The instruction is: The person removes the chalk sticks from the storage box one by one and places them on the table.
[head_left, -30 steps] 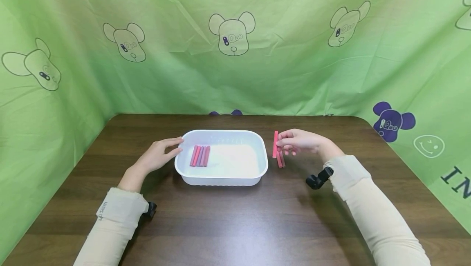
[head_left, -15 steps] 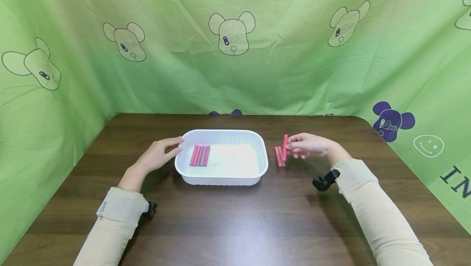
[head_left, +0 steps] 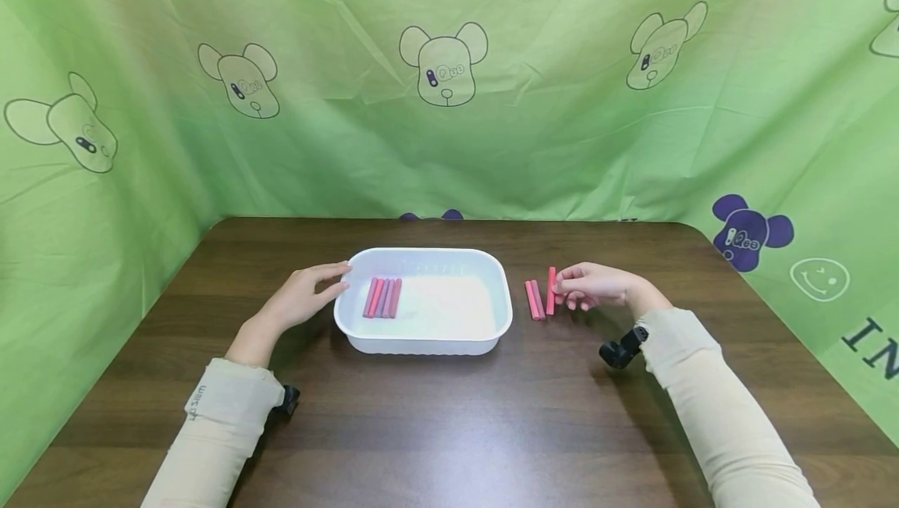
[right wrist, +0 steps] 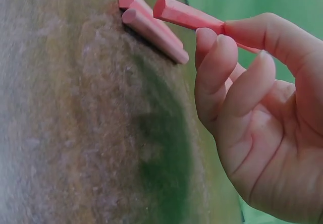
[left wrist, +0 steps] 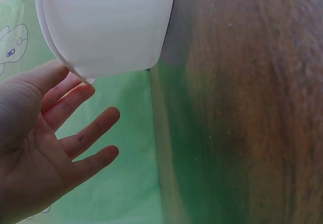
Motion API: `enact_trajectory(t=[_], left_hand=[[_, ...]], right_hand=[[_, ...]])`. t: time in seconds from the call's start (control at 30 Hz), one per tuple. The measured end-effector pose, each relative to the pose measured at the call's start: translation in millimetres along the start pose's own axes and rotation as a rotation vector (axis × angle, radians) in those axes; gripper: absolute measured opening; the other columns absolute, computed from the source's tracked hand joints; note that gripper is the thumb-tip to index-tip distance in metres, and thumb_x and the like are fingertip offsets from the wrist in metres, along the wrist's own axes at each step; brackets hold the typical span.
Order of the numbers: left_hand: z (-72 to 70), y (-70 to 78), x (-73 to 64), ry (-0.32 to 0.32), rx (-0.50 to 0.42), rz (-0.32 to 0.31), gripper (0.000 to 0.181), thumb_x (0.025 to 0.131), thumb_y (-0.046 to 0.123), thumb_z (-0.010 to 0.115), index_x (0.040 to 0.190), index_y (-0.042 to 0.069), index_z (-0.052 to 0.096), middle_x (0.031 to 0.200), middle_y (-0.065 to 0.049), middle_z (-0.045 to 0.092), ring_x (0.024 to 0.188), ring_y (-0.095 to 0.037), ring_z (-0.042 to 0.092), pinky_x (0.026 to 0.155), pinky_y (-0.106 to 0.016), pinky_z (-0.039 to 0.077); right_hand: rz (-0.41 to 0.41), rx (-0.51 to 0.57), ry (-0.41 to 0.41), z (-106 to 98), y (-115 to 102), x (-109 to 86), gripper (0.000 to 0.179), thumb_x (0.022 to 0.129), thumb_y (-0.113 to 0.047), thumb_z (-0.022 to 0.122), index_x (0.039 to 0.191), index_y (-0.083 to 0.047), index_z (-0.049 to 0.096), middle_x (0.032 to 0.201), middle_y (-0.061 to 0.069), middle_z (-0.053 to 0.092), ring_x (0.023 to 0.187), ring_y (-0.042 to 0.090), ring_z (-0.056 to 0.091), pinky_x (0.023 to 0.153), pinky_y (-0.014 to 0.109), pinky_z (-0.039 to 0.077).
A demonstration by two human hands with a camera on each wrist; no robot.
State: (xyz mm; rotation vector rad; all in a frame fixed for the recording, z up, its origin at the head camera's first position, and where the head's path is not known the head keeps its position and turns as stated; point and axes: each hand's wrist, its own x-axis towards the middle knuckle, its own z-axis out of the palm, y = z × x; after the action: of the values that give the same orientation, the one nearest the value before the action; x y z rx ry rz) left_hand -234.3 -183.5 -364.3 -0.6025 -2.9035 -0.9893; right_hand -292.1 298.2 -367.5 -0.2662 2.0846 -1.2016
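My left hand (head_left: 300, 297) rests at the left end of a white plastic tray (head_left: 428, 346), thumb and forefinger touching its rim; in the left wrist view the other fingers (left wrist: 98, 130) are spread apart. Inside the tray, several pink and purple sticks (head_left: 382, 298) lie side by side at the left. My right hand (head_left: 593, 287) pinches a bright pink stick (head_left: 551, 291) between thumb and fingertips. In the right wrist view, the held stick (right wrist: 184, 14) has a flat, angular end and reaches past the fingers. Two other sticks (right wrist: 156, 32), a pink and a duller one, lie together on the table.
The dark wooden table (head_left: 435, 438) runs up to a green curtain (head_left: 337, 157) printed with mouse heads. On each wrist sits a small black camera (head_left: 621, 349). The tray's raised walls stand between the two hands.
My right hand has moved right and a little toward me with the bright pink stick, from over the two loose sticks to their right side. The left hand and tray have stayed put.
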Motion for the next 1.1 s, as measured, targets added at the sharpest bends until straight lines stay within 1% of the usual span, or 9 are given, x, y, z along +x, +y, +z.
enact_trajectory(t=[0.2, 0.33, 0.57, 0.73, 0.9, 1.1], left_hand=[[0.2, -0.4, 0.3, -0.001, 0.001, 0.000, 0.042, 0.094, 0.020, 0.055, 0.133, 0.002, 0.051, 0.139, -0.019, 0.048, 0.127, -0.038, 0.046, 0.106, -0.054, 0.037], [0.3, -0.9, 0.4, -0.002, -0.001, 0.002, 0.043, 0.094, 0.020, 0.055, 0.133, 0.002, 0.051, 0.139, -0.019, 0.048, 0.128, -0.038, 0.046, 0.106, -0.054, 0.036], [0.5, -2.1, 0.7, -0.005, 0.002, 0.005, 0.043, 0.094, 0.021, 0.055, 0.133, 0.002, 0.051, 0.139, -0.019, 0.048, 0.128, -0.038, 0.045, 0.107, -0.053, 0.036], [0.3, -1.9, 0.3, -0.006, -0.002, -0.001, 0.043, 0.094, 0.021, 0.055, 0.133, 0.003, 0.051, 0.139, -0.019, 0.048, 0.128, -0.038, 0.046, 0.107, -0.053, 0.036], [0.0, -1.3, -0.1, -0.009, -0.006, -0.008, 0.043, 0.094, 0.021, 0.055, 0.133, 0.003, 0.051, 0.140, -0.018, 0.048, 0.128, -0.038, 0.046, 0.107, -0.053, 0.036], [0.1, -0.9, -0.1, -0.004, -0.002, -0.004, 0.043, 0.094, 0.021, 0.055, 0.133, 0.003, 0.051, 0.139, -0.019, 0.048, 0.129, -0.038, 0.045, 0.107, -0.053, 0.037]], right_hand=[[0.027, -0.036, 0.012, -1.1, 5.9, 3.5, 0.012, 0.093, -0.018, 0.053, 0.096, -0.006, 0.056, 0.082, -0.003, 0.060, 0.063, 0.001, 0.054, 0.052, 0.013, 0.043], [0.051, -0.050, 0.025, -0.8, 9.1, 6.8, 0.013, 0.093, -0.018, 0.053, 0.098, -0.006, 0.057, 0.081, -0.004, 0.061, 0.063, 0.001, 0.055, 0.052, 0.013, 0.044], [0.075, -0.038, 0.042, 2.0, 9.2, 11.1, 0.011, 0.092, -0.017, 0.053, 0.095, -0.008, 0.058, 0.077, -0.007, 0.064, 0.061, 0.001, 0.055, 0.051, 0.012, 0.043], [0.076, -0.051, 0.029, 3.7, 7.2, 12.3, 0.010, 0.092, -0.018, 0.054, 0.092, -0.010, 0.059, 0.075, -0.008, 0.065, 0.060, -0.001, 0.054, 0.050, 0.011, 0.042], [0.081, -0.060, 0.033, 4.0, 6.3, 12.9, 0.010, 0.092, -0.017, 0.055, 0.092, -0.009, 0.060, 0.073, -0.008, 0.065, 0.059, -0.001, 0.054, 0.050, 0.011, 0.042], [0.092, -0.066, 0.043, 5.3, 4.5, 12.2, 0.012, 0.092, -0.017, 0.056, 0.095, -0.006, 0.060, 0.072, -0.007, 0.066, 0.058, -0.002, 0.054, 0.048, 0.010, 0.042]])
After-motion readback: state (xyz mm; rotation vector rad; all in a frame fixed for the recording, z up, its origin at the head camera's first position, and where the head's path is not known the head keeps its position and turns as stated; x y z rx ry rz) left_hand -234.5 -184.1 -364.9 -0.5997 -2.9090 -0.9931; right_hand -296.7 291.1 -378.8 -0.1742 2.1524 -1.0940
